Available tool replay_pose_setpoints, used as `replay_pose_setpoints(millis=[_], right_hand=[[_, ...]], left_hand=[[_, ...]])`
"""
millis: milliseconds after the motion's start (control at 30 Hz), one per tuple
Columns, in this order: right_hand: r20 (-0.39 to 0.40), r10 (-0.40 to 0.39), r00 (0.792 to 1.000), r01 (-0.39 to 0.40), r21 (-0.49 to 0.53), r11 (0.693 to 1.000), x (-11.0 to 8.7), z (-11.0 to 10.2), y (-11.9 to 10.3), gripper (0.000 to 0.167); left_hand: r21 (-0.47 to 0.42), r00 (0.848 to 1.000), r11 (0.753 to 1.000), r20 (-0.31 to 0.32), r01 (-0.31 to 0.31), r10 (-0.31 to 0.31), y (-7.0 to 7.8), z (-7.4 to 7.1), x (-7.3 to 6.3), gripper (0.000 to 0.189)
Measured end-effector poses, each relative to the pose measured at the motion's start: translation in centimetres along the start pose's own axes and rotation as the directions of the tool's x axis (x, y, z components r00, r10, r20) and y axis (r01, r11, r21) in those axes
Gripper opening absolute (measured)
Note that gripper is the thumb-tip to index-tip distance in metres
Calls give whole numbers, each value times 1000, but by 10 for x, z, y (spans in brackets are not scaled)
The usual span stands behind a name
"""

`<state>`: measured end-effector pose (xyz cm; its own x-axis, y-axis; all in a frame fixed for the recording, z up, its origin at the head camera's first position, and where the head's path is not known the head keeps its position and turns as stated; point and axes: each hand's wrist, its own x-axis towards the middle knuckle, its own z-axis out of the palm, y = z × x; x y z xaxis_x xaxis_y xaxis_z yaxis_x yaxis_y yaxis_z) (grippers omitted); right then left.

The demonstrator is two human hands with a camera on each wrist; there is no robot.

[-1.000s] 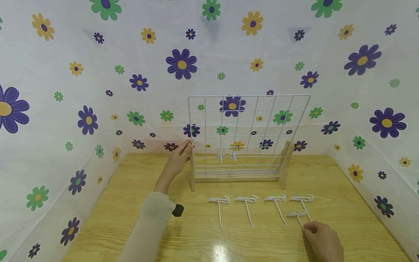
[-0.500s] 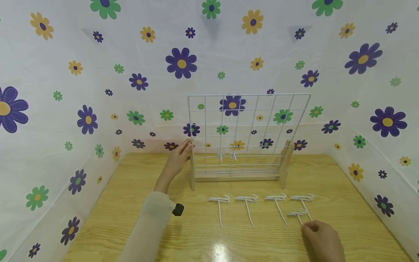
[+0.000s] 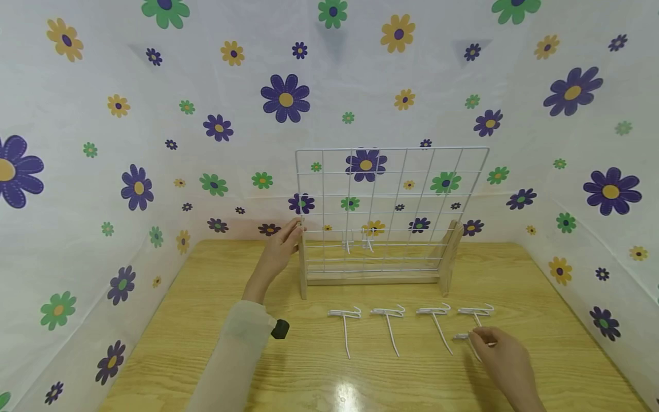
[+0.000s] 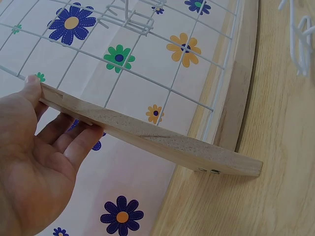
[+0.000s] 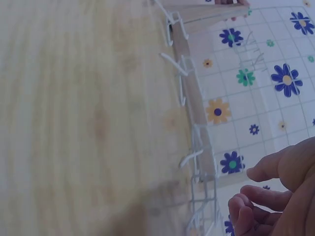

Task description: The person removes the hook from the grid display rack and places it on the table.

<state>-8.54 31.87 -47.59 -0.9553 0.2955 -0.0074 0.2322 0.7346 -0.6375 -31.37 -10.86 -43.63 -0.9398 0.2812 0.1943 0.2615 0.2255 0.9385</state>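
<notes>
My left hand (image 3: 280, 250) grips the upper end of the left wooden side (image 4: 147, 135) of a wire grid display rack (image 3: 393, 213), thumb on one face and fingers on the other. My right hand (image 3: 507, 363) is over the front right hook (image 3: 460, 336), hiding its curved end. In the right wrist view, the thumb (image 5: 263, 169) and fingers stand a little apart with nothing between them. That white metal hook lies on the table, its rod showing below the hand. A row of white hooks runs left from there, among them a leftmost hook (image 3: 345, 332) and a second hook (image 3: 388, 329).
Two small hooks (image 3: 358, 242) hang on the lower part of the grid. The rack stands on a wood-grain table (image 3: 231, 257), with a wooden bar (image 3: 373, 281) across its foot. Flower-printed sheeting (image 3: 226, 91) surrounds the table on its back and sides.
The right hand has let go of the front right hook's rod and moved slightly up over its head. The hook stays in place. My left hand keeps its grip on the rack.
</notes>
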Motion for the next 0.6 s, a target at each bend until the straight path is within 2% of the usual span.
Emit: replay_pose_setpoints(millis=[133, 267, 400, 600], right_hand=[[-90, -89, 992, 91, 21, 996, 4, 4, -15, 32], [-182, -174, 968, 187, 53, 981, 8, 9, -30, 26], [-246, -199, 949, 225, 81, 971, 12, 13, -44, 25], [-292, -248, 924, 298, 143, 944, 20, 21, -62, 24]], left_hand=[[-3, 1000, 1000, -3, 2, -2, 1, 1, 0, 59], [3, 1000, 1000, 1, 7, -7, 2, 1, 0, 58], [6, 1000, 1000, 7, 12, -12, 2, 0, 0, 59], [-10, 1000, 1000, 14, 23, -23, 1, 0, 1, 58]])
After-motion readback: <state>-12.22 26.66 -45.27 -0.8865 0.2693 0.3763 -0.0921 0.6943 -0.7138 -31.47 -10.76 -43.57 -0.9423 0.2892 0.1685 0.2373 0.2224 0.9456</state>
